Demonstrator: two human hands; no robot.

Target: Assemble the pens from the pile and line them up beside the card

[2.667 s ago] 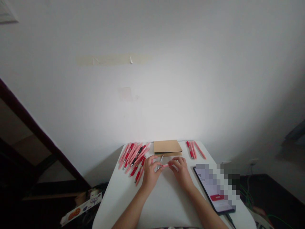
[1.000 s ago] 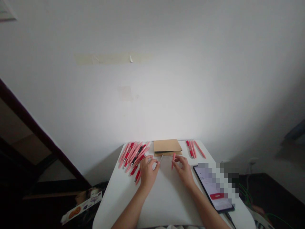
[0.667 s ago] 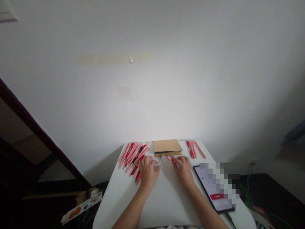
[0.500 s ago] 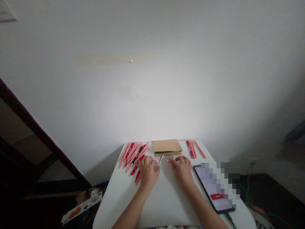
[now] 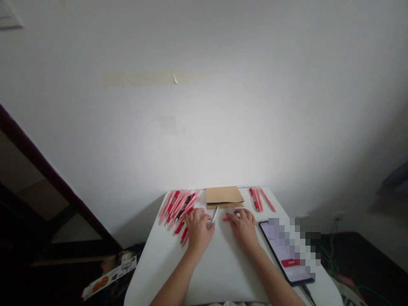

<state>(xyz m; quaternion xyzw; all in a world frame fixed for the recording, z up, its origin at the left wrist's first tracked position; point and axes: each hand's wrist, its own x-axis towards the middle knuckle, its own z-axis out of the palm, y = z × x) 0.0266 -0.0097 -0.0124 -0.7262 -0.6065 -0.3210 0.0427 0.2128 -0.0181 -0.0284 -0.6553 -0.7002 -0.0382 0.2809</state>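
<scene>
Over the white table, my left hand (image 5: 200, 227) is closed on a slim white stick, perhaps a pen's inner part (image 5: 215, 214), which tilts up between thumb and fingers. Its other fingers reach the near edge of a pile of pink and red pens (image 5: 178, 206). To the right, my right hand (image 5: 245, 227) pinches a short pink pen piece (image 5: 226, 219); most of it is hidden by the fingers. The two held pieces are apart. Behind both hands lies a brown cardboard-covered notebook (image 5: 224, 195).
Several pink and red pens (image 5: 259, 199) lie in a row at the back right of the table (image 5: 223, 276). A phone (image 5: 287, 255) with a lit screen and a cable rests at the right edge. A wall (image 5: 223, 127) stands directly behind the table.
The pink piece in my right hand has tipped slightly downward with a small finger movement. My left hand and the white stick stay almost in place.
</scene>
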